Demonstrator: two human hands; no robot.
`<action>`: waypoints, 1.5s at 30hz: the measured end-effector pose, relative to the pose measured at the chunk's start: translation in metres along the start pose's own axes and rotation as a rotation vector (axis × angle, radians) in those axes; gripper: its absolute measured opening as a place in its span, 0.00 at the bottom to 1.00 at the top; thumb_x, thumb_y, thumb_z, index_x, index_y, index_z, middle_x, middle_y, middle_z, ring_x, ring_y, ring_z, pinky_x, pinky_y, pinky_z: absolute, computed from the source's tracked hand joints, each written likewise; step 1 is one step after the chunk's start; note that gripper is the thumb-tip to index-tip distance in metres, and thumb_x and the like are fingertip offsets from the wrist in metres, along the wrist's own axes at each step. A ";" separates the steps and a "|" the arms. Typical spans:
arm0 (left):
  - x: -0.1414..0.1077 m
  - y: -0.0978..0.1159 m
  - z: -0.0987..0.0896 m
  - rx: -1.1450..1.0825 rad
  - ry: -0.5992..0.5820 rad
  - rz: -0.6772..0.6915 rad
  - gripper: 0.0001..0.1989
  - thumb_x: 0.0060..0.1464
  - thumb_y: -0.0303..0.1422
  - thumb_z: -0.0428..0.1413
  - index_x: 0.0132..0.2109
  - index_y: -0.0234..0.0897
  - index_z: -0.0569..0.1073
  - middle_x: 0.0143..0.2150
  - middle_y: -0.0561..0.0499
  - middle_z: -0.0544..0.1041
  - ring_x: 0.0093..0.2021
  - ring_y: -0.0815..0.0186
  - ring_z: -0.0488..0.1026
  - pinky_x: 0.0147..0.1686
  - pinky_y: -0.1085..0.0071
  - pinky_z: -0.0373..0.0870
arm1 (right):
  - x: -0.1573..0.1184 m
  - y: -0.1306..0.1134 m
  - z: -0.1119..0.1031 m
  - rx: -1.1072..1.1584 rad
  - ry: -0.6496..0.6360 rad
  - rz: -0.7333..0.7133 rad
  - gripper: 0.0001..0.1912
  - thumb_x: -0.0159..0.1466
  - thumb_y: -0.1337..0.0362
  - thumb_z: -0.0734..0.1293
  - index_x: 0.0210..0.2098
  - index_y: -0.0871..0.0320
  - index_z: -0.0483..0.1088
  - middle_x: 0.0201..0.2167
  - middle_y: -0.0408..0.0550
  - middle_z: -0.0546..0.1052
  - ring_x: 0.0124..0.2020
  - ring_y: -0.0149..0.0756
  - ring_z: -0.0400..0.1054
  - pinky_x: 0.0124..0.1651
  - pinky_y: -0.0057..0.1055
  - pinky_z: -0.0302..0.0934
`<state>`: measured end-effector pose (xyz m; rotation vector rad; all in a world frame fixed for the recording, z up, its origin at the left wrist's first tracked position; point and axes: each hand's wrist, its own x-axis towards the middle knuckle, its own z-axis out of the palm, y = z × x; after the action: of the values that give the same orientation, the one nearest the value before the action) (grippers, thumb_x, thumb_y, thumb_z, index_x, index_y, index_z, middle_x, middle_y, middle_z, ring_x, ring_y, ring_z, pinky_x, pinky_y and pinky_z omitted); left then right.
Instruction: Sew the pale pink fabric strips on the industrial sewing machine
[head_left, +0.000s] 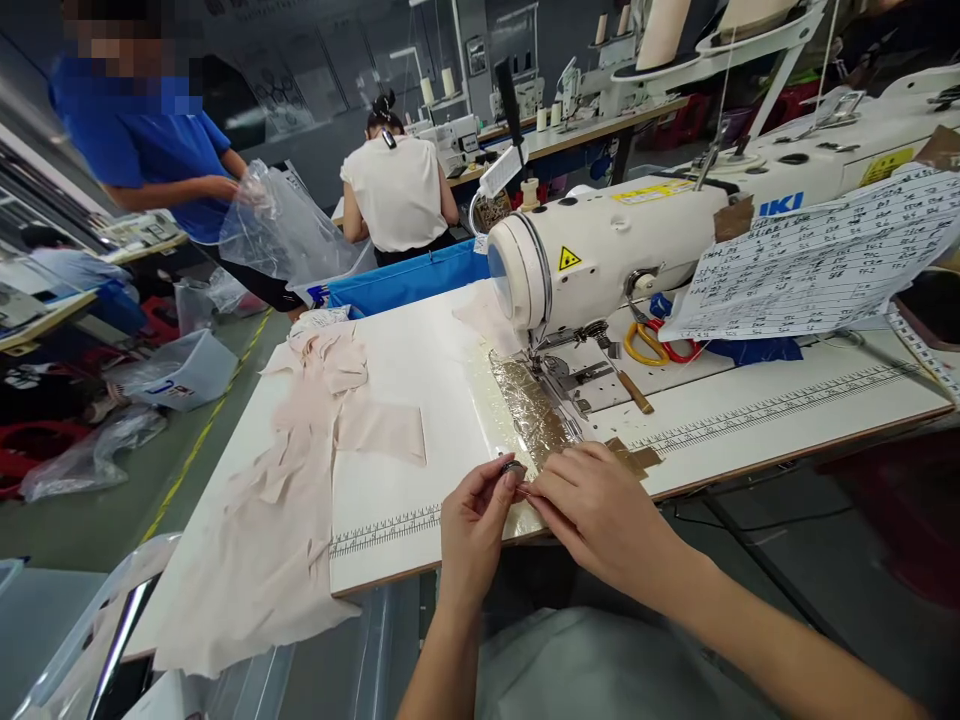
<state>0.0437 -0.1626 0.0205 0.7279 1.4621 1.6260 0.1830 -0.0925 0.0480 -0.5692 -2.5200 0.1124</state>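
Above the table's front edge, my left hand (480, 510) pinches a small round dark metal bobbin (514, 468) between thumb and fingertips. It looks like a bobbin or its case; its details are too small to tell. Close against it, my right hand (589, 495) has its fingers pressed together at the bobbin's right side. Whatever lies between those fingers is hidden. Just beyond both hands stands a white sewing machine (600, 245), its needle area (559, 375) over a shiny gold-brown taped plate (529, 400).
Pale pink fabric pieces (289, 480) are heaped on the table's left and hang over its edge. Scissors (649, 343) and a wooden-handled tool (636, 392) lie by the machine. A handwritten sheet (817, 260) hangs from it. A person in blue (150, 150) handles clear plastic (274, 225).
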 end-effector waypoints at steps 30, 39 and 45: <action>-0.013 -0.006 -0.002 -0.162 -0.114 -0.012 0.13 0.50 0.38 0.66 0.40 0.35 0.79 0.40 0.46 0.81 0.36 0.64 0.80 0.42 0.68 0.78 | -0.010 0.012 0.003 1.216 0.374 0.364 0.08 0.70 0.65 0.62 0.33 0.55 0.67 0.34 0.43 0.72 0.23 0.26 0.63 0.28 0.28 0.60; -0.018 -0.010 -0.008 0.087 0.017 0.218 0.13 0.56 0.36 0.62 0.47 0.38 0.78 0.43 0.45 0.80 0.35 0.67 0.77 0.39 0.72 0.77 | -0.024 -0.019 0.003 1.245 -0.018 0.332 0.10 0.71 0.63 0.59 0.33 0.56 0.67 0.30 0.44 0.71 0.27 0.30 0.68 0.33 0.30 0.62; -0.016 -0.004 -0.011 -0.206 -0.139 0.087 0.10 0.51 0.36 0.65 0.40 0.37 0.79 0.37 0.46 0.80 0.28 0.70 0.74 0.30 0.74 0.74 | -0.023 0.004 0.000 0.863 0.093 0.332 0.10 0.71 0.65 0.57 0.32 0.54 0.62 0.31 0.43 0.70 0.30 0.32 0.64 0.33 0.30 0.58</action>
<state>0.0437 -0.1821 0.0168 0.7781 1.1592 1.7257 0.2016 -0.0988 0.0356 -0.5827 -1.9875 1.1860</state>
